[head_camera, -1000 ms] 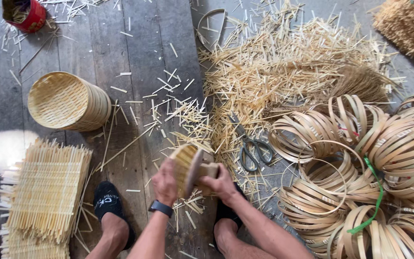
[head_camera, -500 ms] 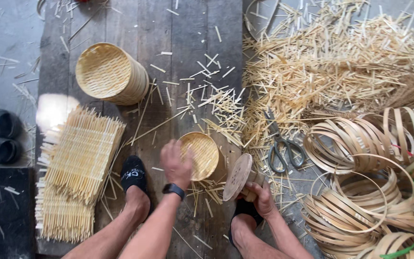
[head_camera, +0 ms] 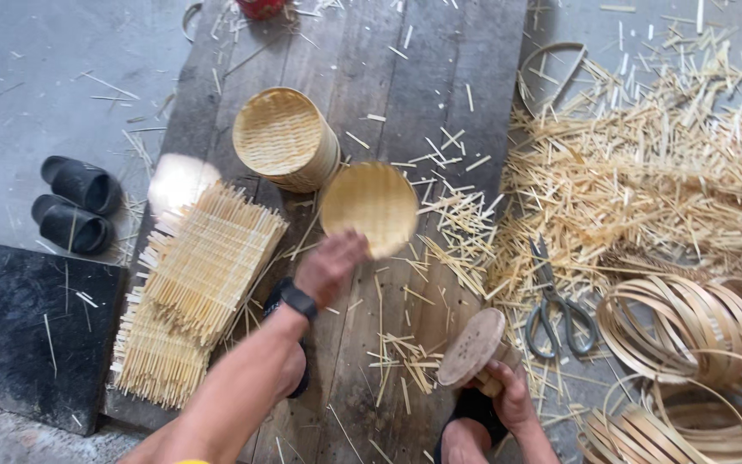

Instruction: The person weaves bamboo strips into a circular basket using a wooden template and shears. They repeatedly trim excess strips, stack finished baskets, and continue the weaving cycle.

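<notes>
Carrying small round woven bamboo tray (head_camera: 369,206) in left hand (head_camera: 330,266) toward stack of finished woven trays (head_camera: 287,137) | right hand (head_camera: 508,397) gripping round wooden mould block (head_camera: 472,347) | next, likely: seat tray squarely on stack

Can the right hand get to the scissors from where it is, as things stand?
Probably yes. The right hand grips a round wooden block, so it isn't free, but the scissors lie just beside it on the boards, with only loose bamboo slivers around them.
</notes>
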